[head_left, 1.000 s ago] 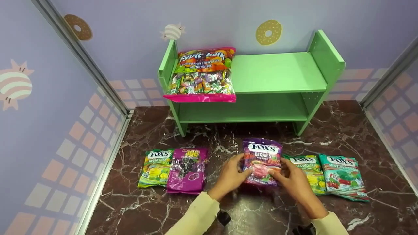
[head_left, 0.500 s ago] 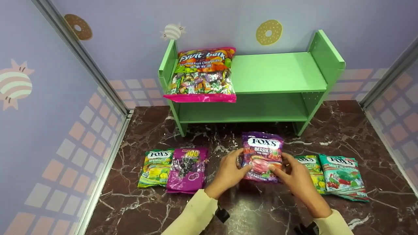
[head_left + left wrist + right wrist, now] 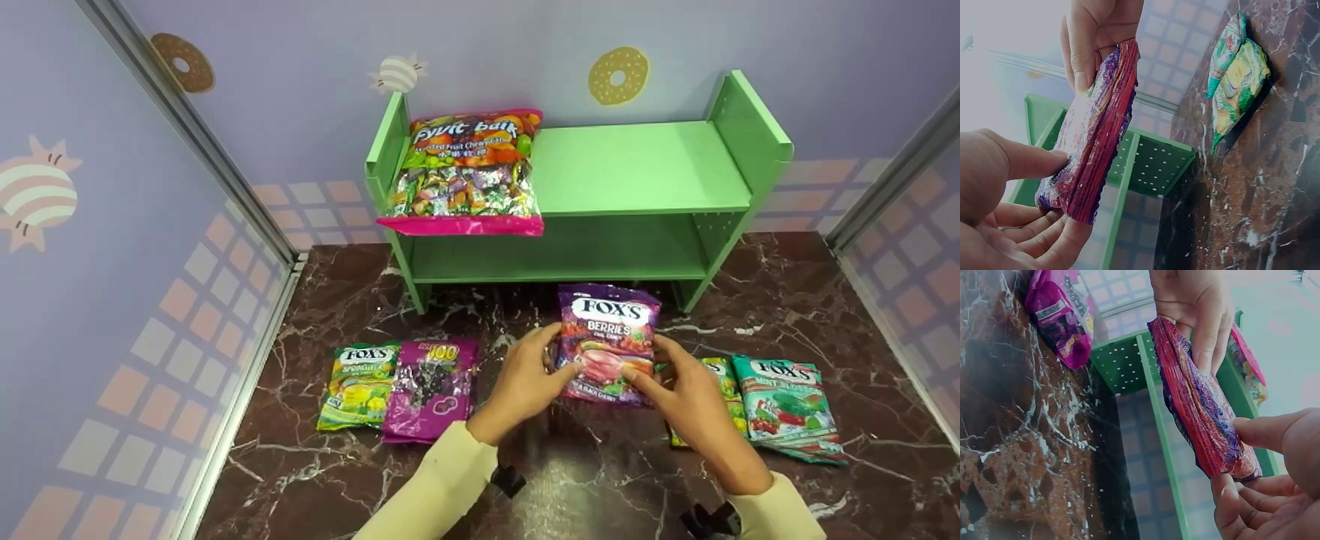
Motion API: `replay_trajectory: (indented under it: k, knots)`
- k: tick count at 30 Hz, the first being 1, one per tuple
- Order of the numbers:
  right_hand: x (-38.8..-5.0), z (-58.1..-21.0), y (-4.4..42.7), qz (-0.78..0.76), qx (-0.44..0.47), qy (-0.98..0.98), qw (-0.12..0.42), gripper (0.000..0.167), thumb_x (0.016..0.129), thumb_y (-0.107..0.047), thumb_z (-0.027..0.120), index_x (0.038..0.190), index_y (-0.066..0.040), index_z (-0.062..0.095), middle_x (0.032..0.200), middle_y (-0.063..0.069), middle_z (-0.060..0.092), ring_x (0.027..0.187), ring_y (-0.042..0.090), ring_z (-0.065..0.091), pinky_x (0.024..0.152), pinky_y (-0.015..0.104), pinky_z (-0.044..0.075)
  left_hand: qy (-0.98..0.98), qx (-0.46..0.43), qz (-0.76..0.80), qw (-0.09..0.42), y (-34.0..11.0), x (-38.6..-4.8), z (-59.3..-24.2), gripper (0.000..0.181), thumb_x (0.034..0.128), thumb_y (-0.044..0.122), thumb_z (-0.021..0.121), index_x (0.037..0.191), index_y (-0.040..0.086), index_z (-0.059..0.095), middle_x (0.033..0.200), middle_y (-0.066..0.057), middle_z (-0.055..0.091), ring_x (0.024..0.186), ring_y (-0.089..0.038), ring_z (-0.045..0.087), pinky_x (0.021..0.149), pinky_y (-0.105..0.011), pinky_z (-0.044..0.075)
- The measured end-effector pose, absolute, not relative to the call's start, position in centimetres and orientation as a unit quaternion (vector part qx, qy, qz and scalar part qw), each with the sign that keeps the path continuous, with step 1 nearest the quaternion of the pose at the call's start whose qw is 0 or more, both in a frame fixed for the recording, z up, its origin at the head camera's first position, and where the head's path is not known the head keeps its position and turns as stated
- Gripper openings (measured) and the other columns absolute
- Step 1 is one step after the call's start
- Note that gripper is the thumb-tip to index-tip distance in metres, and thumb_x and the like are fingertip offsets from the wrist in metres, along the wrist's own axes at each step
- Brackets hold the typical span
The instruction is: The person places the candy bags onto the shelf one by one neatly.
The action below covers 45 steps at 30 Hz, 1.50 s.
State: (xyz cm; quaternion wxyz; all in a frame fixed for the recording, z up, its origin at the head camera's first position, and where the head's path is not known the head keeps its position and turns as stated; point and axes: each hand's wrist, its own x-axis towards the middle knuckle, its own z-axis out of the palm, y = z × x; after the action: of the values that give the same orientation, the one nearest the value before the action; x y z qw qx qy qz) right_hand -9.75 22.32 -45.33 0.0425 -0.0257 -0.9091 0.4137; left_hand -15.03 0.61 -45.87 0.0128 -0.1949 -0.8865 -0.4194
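A purple Fox's Berries candy bag (image 3: 607,341) is held up off the dark marble surface, front of the green shelf. My left hand (image 3: 529,379) grips its left edge, thumb on the front and fingers behind. On the opposite edge my right hand (image 3: 686,397) pinches it the same way. Both wrist views show the crimped bottom seam of the candy bag (image 3: 1095,152) between the two hands. Behind the right hand, a yellow-green Fox's bag (image 3: 727,390) is partly hidden.
A two-tier green shelf (image 3: 645,169) stands against the back wall. On its upper tier, at left, lies a large Fyvit Baik candy bag (image 3: 465,172). A Spring Tea bag (image 3: 358,386) and a magenta bag (image 3: 431,394) lie left; a teal Mint Blossom bag (image 3: 787,409) lies right.
Both hands have carried the Berries bag upward in the head view, toward the shelf and slightly right. The bags on the marble and the shelf stay where they were.
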Motion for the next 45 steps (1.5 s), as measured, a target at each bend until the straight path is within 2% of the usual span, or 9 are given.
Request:
replay_trajectory:
  k: [8,15,23,28,34,40,45]
  knots:
    - [-10.2,-44.2,22.7,0.396,-0.007,-0.915,0.078,0.062,0.090,-0.039,0.067,0.138,-0.004,0.049,0.102,0.013,0.068,0.075,0.012,0.061,0.058,0.022,0.048,-0.884,-0.211,-0.416,0.021,0.9,-15.6,-44.5,0.059,0.0844,0.030,0.075,0.135,0.007,0.054,0.094,-0.003,0.061,0.079,-0.020,0.058,0.068,-0.021,0.043]
    - [-10.8,-43.3,22.9,0.360,-0.001,-0.927,0.104,0.060,0.090,-0.037,0.067,0.136,-0.002,0.051,0.093,0.009,0.065,0.076,0.015,0.057,0.066,0.027,0.046,-0.886,-0.212,-0.411,0.013,1.2,-16.2,-43.1,0.061,0.0840,0.031,0.075,0.136,0.009,0.053,0.097,-0.002,0.061,0.078,-0.012,0.056,0.069,-0.021,0.046]
    - [-11.8,-41.5,23.1,0.370,0.008,-0.923,0.104,0.062,0.092,-0.039,0.064,0.139,-0.001,0.048,0.098,0.013,0.066,0.081,0.021,0.062,0.068,0.030,0.049,-0.886,-0.227,-0.404,0.016,1.3,-17.1,-41.1,0.067,0.0829,0.031,0.076,0.140,0.008,0.049,0.103,-0.003,0.060,0.078,-0.011,0.055,0.068,-0.020,0.046]
    - [-12.2,-40.4,23.3,0.370,0.009,-0.922,0.113,0.061,0.093,-0.041,0.062,0.140,-0.004,0.048,0.097,0.011,0.065,0.081,0.019,0.060,0.067,0.026,0.048,-0.882,-0.234,-0.410,0.000,1.6,-17.5,-40.0,0.073,0.0804,0.033,0.079,0.142,0.013,0.046,0.109,-0.001,0.058,0.084,-0.010,0.053,0.071,-0.020,0.046]
    - [-12.7,-39.3,23.7,0.363,0.014,-0.923,0.127,0.062,0.091,-0.042,0.064,0.139,-0.005,0.049,0.090,0.010,0.064,0.076,0.017,0.056,0.064,0.023,0.045,-0.888,-0.238,-0.394,-0.009,2.0,-17.9,-38.8,0.082,0.0772,0.035,0.081,0.145,0.012,0.041,0.114,-0.002,0.056,0.093,-0.012,0.052,0.080,-0.024,0.049]
    - [-13.2,-38.2,24.0,0.367,0.034,-0.922,0.117,0.073,0.084,-0.045,0.072,0.140,-0.007,0.047,0.094,0.011,0.065,0.075,0.016,0.055,0.062,0.019,0.044,-0.899,-0.237,-0.368,-0.028,2.4,-18.3,-37.7,0.095,0.0753,0.040,0.082,0.150,0.011,0.032,0.133,-0.004,0.050,0.116,-0.016,0.051,0.101,-0.033,0.046]
    - [-13.7,-37.5,24.2,0.364,0.045,-0.924,0.109,0.085,0.078,-0.045,0.078,0.144,-0.007,0.041,0.099,0.012,0.065,0.080,0.019,0.057,0.064,0.019,0.045,-0.902,-0.242,-0.358,-0.033,2.7,-18.9,-37.1,0.103,0.0712,0.039,0.085,0.152,0.009,0.028,0.139,-0.006,0.046,0.125,-0.019,0.048,0.108,-0.035,0.041]
